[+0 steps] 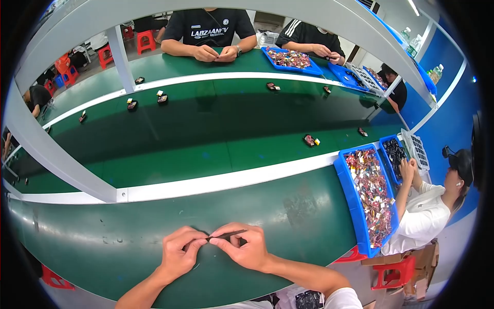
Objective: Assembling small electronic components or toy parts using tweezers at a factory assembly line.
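Over the green worktop (288,242), my two hands meet close together. Between thumb and fingers my right hand (246,250) holds a slim dark tool (232,234). One end of it points toward the left fingertips; whether it is a pen or tweezers does not show. My left hand (179,252) is closed in a pinch beside the tool's tip. What is in that pinch is small, dark and mostly hidden by the fingers.
A blue tray (360,239) full of small wired parts stands to my right, beside a smaller blue tray (385,154) of black pieces. A co-worker (429,219) sits there. Beyond a white rail (247,178), several small parts lie on the green conveyor belt (216,149). Others work across it.
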The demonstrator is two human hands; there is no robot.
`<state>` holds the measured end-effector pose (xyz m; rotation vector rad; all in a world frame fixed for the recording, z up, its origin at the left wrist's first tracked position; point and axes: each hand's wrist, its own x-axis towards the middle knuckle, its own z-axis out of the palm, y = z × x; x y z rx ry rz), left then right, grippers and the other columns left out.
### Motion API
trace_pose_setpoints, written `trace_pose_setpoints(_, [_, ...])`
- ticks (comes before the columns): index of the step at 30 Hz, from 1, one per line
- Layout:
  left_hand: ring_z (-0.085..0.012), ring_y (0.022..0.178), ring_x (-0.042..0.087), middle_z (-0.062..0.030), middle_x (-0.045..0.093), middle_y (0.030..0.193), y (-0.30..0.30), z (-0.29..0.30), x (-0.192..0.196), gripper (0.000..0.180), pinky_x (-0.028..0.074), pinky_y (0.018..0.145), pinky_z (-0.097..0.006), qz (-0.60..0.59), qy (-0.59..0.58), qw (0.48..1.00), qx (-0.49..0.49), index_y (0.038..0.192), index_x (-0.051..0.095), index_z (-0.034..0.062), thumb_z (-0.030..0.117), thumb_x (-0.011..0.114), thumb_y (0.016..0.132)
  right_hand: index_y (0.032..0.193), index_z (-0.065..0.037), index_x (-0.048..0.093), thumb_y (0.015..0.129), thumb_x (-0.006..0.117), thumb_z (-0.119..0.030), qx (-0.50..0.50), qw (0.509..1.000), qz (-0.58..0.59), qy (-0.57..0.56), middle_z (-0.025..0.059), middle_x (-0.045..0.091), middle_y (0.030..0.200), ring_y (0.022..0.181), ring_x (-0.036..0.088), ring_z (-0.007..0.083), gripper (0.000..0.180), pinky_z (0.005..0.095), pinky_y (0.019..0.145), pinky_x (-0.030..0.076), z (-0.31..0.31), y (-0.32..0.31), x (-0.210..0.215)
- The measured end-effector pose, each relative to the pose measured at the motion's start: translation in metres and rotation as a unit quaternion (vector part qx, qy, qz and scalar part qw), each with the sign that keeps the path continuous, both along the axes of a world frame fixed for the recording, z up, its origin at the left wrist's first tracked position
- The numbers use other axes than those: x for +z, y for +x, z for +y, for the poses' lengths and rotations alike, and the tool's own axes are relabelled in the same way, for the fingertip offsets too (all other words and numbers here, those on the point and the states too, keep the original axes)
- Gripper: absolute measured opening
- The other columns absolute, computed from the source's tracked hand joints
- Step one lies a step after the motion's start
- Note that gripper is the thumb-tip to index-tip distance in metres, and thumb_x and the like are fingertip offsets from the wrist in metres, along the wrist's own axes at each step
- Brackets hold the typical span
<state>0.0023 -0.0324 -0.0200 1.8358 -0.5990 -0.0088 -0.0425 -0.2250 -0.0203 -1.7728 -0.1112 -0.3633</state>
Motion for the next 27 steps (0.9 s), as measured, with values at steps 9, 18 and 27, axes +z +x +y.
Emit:
trace_pose_setpoints(9, [-0.0092,0.054,0.05,-0.0029,0.062,0.071,-0.002,0.001,0.004,0.01,0.039,0.049,-0.026,0.038,0.044,0.998,0.02,0.082,0.071,-0.0003,0.005,0.076,0.089,0.096,-0.001,0.075,0.086,0.081,-0.005,-0.014,0.995,0.021,0.098,-0.0067,0.047,0.053,0.048,0.035,-0.0014,0.013,0.0207,0.047,0.025,-0.005,0.004,0.0])
trace_pose_setpoints(18, [-0.0098,0.07,0.06,-0.0064,0.062,0.088,0.003,0.008,0.011,0.02,0.047,0.056,-0.021,0.14,-0.094,0.986,0.012,0.112,0.06,-0.0032,-0.007,0.064,0.092,0.104,-0.001,0.072,0.089,0.079,-0.005,-0.026,0.966,0.14,0.217,-0.0121,0.046,0.059,0.052,0.034,-0.0031,0.016,0.0191,0.048,0.024,-0.005,0.007,0.007])
trace_pose_setpoints(27, [-0.0127,0.064,0.051,-0.008,0.055,0.09,0.016,0.018,0.019,0.032,0.04,0.05,-0.025,0.449,-0.341,0.802,-0.196,0.109,0.053,0.0005,-0.012,0.061,0.08,0.104,0.001,0.068,0.088,0.076,0.002,-0.03,0.954,0.173,0.243,0.0008,0.07,0.081,0.056,0.043,-0.0016,0.018,0.0179,0.049,0.03,-0.016,0.009,0.021])
